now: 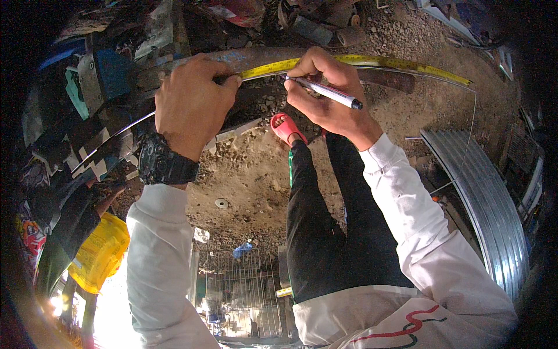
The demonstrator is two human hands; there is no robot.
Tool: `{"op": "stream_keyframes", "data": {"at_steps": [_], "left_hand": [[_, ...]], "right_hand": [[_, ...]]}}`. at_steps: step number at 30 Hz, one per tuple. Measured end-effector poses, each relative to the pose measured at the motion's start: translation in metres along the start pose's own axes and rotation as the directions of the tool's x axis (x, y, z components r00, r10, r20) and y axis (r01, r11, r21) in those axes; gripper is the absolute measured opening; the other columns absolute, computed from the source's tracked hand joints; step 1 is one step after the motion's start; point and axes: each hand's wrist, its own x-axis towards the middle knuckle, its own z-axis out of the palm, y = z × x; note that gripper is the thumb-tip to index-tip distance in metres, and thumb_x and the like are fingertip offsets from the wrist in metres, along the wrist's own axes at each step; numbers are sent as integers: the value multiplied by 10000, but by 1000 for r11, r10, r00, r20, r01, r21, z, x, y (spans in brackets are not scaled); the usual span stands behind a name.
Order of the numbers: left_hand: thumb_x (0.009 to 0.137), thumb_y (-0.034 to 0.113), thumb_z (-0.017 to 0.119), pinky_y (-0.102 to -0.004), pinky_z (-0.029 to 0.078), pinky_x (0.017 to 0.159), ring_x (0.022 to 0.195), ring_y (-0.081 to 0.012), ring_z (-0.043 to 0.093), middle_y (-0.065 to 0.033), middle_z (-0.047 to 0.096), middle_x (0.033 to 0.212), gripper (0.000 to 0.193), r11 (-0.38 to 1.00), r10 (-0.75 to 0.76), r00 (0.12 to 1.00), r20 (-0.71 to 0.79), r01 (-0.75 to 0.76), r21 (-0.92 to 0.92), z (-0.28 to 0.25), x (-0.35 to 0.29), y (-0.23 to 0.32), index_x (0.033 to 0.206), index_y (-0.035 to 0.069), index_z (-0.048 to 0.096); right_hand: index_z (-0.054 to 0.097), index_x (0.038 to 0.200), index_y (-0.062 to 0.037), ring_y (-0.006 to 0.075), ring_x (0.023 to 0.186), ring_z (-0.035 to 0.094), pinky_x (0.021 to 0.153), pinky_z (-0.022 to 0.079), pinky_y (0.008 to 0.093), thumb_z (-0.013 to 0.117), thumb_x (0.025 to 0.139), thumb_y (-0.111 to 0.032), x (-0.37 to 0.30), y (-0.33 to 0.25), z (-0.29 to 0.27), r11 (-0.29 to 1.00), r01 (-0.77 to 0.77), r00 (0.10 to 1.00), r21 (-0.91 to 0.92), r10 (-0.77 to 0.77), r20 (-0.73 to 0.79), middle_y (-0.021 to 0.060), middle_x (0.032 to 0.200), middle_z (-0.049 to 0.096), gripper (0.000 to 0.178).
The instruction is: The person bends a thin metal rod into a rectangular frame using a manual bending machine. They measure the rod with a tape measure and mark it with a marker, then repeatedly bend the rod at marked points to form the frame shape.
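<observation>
Marking step in hand, by look of it: L hand (189, 104) clamped yellow tape measure (360, 60) flat on rusty metal bar (244, 58), R hand (325, 93) gripped pen (325, 92), tip touching bar beside tape edge. Next move prob. needs tape kept steady, short clean stroke. Bar lay across workbench, above gravel floor (244, 168); surface worn, brown

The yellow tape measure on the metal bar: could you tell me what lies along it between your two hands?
In the head view, only a short bare stretch of yellow tape measure on the metal bar separates the left hand from the right hand.
</observation>
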Motion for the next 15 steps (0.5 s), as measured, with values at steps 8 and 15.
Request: {"op": "stream_keyframes", "data": {"at_steps": [8, 15], "left_hand": [[821, 322, 677, -461, 535, 817, 923, -371, 665, -121, 694, 993, 238, 1000, -16, 1000, 4, 16, -1, 1, 1, 4, 942, 135, 762], [824, 324, 668, -467, 535, 820, 918, -377, 667, -124, 695, 1004, 242, 1000, -26, 1000, 18, 26, -7, 1, 2, 2, 945, 136, 760]], "right_hand": [[537, 829, -48, 112, 609, 567, 561, 454, 269, 715, 795, -63, 1, 5, 1, 999, 53, 998, 4, -53, -41, 33, 686, 571, 182], [535, 824, -46, 116, 606, 573, 561, 458, 274, 709, 796, -63, 1, 3, 0, 1000, 25, 999, 6, -25, -22, 36, 683, 576, 177]]}}
